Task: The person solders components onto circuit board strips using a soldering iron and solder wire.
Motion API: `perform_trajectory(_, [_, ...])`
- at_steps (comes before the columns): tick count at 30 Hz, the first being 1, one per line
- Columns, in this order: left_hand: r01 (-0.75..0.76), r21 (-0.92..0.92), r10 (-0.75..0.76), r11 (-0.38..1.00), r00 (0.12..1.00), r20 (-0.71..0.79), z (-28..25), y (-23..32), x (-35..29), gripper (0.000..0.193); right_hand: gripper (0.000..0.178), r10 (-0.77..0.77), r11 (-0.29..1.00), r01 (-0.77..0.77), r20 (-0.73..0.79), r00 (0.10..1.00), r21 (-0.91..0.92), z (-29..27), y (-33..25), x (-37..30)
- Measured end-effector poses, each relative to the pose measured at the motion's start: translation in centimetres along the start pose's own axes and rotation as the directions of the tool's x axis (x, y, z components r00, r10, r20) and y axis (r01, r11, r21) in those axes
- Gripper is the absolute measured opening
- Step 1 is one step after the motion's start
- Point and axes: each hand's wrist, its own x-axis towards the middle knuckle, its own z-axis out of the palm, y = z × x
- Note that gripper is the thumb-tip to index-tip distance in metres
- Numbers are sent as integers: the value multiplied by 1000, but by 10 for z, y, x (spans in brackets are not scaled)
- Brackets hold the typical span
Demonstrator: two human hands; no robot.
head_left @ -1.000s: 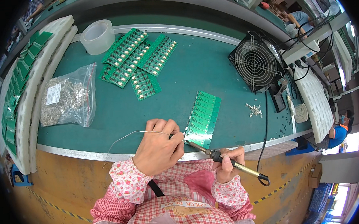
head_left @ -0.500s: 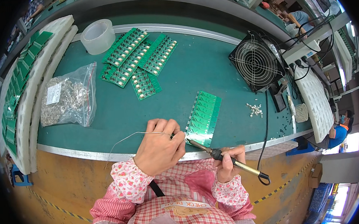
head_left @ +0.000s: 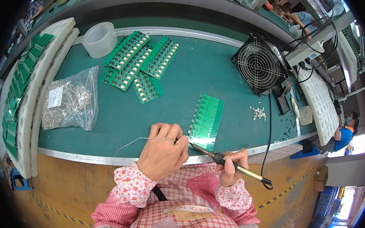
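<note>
A green circuit board panel point(head_left: 205, 119) lies at the near edge of the bench, its copper-tracked face up. My right hand point(head_left: 231, 168) is closed round the handle of a soldering iron point(head_left: 247, 172), whose tip touches or nearly touches the panel's near left corner. Beside that corner my left hand point(head_left: 163, 150) is closed, pinching a thin solder wire point(head_left: 130, 142) that loops out to the left. The fingertips of the left hand, and the wire's end, are partly hidden.
Several populated circuit boards point(head_left: 136, 67) are piled behind, near a tape roll point(head_left: 99, 39). At left are a bag of small metal parts point(head_left: 68, 101) and foam trays point(head_left: 37, 92) with boards. A black fan point(head_left: 260, 64) and loose small parts point(head_left: 257, 113) stand at right.
Almost nothing differs. The view has shifted slightly; both hands keep their holds, with the iron's tip still at the panel's near left corner.
</note>
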Motion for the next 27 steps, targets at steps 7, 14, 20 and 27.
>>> perform_trajectory(7, [2,-25,-3,1000,1000,-24,1,-1,-1,14,16,7,999,-7,-8,1000,-34,0,-1,0])
perform_trajectory(14, [38,-60,-40,997,998,-45,-3,1,-9,15,22,80,993,-68,-136,987,92,3,-4,0])
perform_trajectory(20, [15,-12,-15,1000,999,-31,-4,4,-7,14,22,29,997,-23,-84,996,67,-1,2,-4])
perform_trajectory(27, [20,3,-20,1000,1000,-9,-2,5,-7,14,22,-3,999,4,-34,999,33,0,3,-3])
